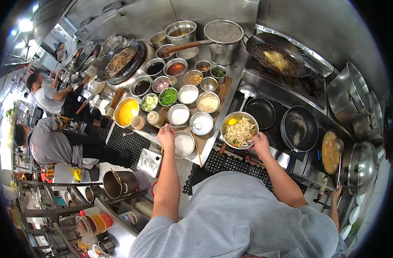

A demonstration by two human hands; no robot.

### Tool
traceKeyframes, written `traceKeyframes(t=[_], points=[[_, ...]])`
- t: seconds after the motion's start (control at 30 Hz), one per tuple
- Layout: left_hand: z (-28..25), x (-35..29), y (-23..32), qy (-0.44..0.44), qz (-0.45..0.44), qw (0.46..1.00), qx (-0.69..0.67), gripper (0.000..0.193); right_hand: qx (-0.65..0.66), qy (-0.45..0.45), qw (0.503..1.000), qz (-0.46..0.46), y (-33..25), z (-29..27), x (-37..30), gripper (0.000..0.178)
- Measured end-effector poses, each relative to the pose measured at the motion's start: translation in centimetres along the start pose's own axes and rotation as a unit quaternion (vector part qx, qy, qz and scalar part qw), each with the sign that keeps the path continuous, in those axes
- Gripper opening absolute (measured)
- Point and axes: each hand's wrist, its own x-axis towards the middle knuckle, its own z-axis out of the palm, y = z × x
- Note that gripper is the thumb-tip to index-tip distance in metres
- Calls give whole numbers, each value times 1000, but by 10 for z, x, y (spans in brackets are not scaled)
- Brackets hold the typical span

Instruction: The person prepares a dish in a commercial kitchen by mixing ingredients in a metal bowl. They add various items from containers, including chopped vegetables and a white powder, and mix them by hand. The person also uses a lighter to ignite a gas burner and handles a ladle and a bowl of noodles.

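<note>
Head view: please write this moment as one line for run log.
Left grip: spoon, its tip in white-filled bowl; Right grip: mix bowl, by edge; Mix bowl: pale shreds, yellow blob; Wok: yellow food

Right grip (261, 145) — holding steel bowl (247, 115).

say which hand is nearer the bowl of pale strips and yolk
Right: the right hand holds the bowl at its rim; the left hand is to its left, holding a spoon.

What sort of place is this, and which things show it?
Most likely a restaurant kitchen: there are a large wok, many metal bowls of ingredients, and co-workers at left.
</note>
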Motion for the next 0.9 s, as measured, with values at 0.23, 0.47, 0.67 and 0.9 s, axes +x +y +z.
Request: traceKeyframes(t=[0.23, 0.47, 0.67, 0.9], points=[[-8, 5, 11, 20, -4, 1000, -13, 22, -2, -5, 1000, 5, -8, 12, 8, 30], [14, -17, 63, -18, -4, 999, -42, 22, -9, 3, 1000, 15, -14, 29, 22, 31], [74, -72, 89, -162, 131, 975, 74, 27, 7, -5, 1000, 22, -16, 46, 36, 28], [100, 20, 37, -16, 8, 998, -61, 25, 34, 8, 999, 7, -6, 26, 18, 30]])
